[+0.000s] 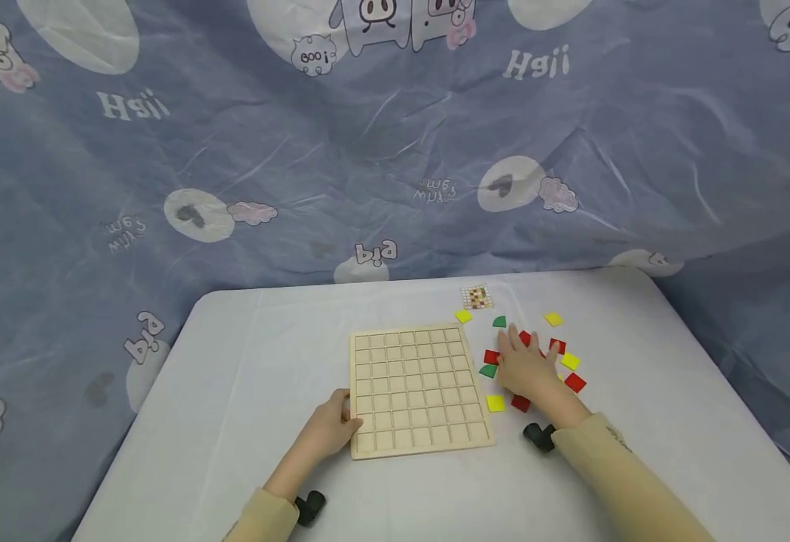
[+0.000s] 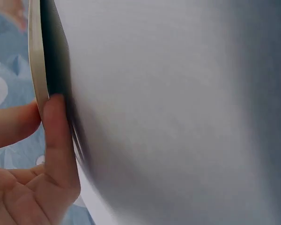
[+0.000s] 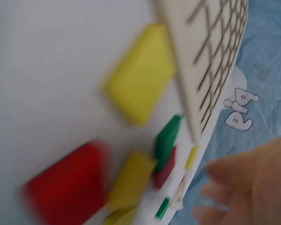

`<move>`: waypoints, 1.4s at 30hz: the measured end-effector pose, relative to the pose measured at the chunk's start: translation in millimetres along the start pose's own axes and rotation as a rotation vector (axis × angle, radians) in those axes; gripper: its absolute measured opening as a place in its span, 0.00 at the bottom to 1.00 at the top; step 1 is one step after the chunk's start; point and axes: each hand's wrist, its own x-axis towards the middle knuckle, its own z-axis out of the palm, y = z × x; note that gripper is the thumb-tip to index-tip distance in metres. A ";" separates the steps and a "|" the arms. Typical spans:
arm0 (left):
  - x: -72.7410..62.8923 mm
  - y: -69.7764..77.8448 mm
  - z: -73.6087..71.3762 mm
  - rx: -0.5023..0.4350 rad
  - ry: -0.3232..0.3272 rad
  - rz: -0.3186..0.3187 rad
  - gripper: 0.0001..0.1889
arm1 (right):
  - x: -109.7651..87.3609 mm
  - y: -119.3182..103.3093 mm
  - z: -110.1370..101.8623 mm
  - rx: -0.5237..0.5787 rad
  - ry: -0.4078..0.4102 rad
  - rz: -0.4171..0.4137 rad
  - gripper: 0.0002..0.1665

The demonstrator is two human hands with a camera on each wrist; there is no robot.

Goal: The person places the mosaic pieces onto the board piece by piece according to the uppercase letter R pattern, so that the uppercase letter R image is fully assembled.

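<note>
A light wooden grid board (image 1: 415, 388) lies on the table, its left edge pinched between the thumb and fingers of my left hand (image 1: 330, 429). In the left wrist view the thumb is on one face of the board (image 2: 36, 56) and a finger (image 2: 61, 140) on the other. To the board's right, my right hand (image 1: 526, 369) is spread over scattered tiles, hiding some. Around it are red tiles (image 1: 574, 382), yellow tiles (image 1: 495, 403) and green quarter-round tiles (image 1: 488, 371). In the right wrist view the right hand (image 3: 243, 183) appears relaxed, with no tile visible in it.
A small printed pattern card (image 1: 477, 296) lies behind the tiles at the table's far side. A white cover spreads over the table (image 1: 266, 361). Behind it hangs a blue printed cloth (image 1: 340, 165). Black wrist devices (image 1: 539, 436) are by both sleeves.
</note>
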 end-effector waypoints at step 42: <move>14.0 15.6 5.7 0.068 0.040 -0.053 0.32 | 18.9 88.8 -30.8 0.143 -0.085 0.030 0.37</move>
